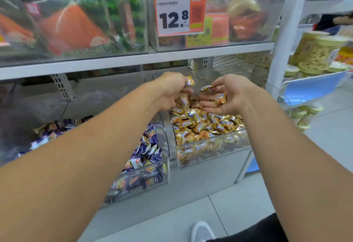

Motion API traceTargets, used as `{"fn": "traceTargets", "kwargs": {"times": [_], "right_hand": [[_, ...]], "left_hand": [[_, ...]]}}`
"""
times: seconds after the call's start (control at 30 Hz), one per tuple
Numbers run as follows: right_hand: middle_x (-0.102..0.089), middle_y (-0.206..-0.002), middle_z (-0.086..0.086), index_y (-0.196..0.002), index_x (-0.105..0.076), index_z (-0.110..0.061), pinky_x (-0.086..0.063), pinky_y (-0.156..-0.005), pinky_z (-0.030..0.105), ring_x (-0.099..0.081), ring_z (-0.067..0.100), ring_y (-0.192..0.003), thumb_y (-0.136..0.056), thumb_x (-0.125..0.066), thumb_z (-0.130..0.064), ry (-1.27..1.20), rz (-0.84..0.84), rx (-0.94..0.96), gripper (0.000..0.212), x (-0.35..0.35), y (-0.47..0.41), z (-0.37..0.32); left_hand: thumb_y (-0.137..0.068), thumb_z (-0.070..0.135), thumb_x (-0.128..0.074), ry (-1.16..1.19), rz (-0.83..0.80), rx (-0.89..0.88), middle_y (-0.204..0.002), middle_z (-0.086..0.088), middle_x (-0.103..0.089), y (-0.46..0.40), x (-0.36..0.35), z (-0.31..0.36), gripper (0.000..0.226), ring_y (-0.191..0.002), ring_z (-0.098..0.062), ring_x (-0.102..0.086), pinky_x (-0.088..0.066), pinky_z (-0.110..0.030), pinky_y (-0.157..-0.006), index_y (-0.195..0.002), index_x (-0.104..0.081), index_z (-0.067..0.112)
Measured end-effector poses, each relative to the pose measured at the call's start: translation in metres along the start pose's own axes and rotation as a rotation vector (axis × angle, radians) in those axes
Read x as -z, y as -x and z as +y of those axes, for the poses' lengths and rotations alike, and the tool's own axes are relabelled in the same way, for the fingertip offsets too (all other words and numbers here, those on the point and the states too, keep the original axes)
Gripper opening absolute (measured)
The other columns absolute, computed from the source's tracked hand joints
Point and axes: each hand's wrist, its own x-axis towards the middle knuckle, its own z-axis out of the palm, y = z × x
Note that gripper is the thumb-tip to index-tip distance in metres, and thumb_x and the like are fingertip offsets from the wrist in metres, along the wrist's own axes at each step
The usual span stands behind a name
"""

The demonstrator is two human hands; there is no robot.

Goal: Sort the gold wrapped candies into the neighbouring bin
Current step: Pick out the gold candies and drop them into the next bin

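Shelving (133,61) holds clear bins (214,146); grey floor tiles (238,203) below.

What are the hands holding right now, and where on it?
The left hand pinches a gold candy by one wrapper end. The right hand cups another gold candy loose on its open palm.

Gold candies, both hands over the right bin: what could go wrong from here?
1. The right hand lies open with a gold candy loose on its palm; it could slide off past the gold bin.
2. The left hand pinches one candy at its fingertips; it may drop into the purple bin.
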Motion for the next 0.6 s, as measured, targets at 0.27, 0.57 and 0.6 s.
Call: {"fn": "traceTargets", "kwargs": {"times": [0.27,0.57,0.6], "right_hand": [[-0.067,-0.088,0.010,-0.083,-0.064,-0.009,-0.042,-0.058,0.026,-0.059,0.022,-0.072,-0.083,-0.066,-0.026,1.003,0.408,0.436,0.018,-0.020,-0.002,0.000],[-0.054,-0.071,0.005,-0.068,-0.054,-0.011,-0.038,-0.103,0.057,-0.054,0.033,-0.075,-0.098,-0.046,-0.023,1.472,0.001,0.806,0.033,-0.197,0.030,0.045],[-0.052,-0.071,0.003,-0.067,-0.050,-0.012,-0.024,-0.109,0.066,-0.049,0.031,-0.072,-0.096,-0.048,-0.020,1.541,0.095,0.795,0.030,-0.206,0.025,0.047]], "left_hand": [[-0.097,0.032,-0.059,-0.520,0.231,-0.403,-0.096,0.004,-0.073,0.039,0.073,-0.017,0.015,-0.091,-0.015,-0.066,-0.050,-0.029,-0.080,-0.093,-0.073,0.028],[-0.100,0.054,-0.037,-1.301,0.216,-0.073,-0.150,-0.003,-0.047,0.060,0.206,-0.136,0.056,-0.137,-0.025,-0.042,-0.037,-0.042,-0.110,-0.145,-0.047,0.022],[-0.101,0.056,-0.034,-1.339,0.169,-0.042,-0.157,-0.002,-0.037,0.058,0.210,-0.140,0.059,-0.144,-0.024,-0.033,-0.031,-0.044,-0.115,-0.150,-0.039,0.025]]}}
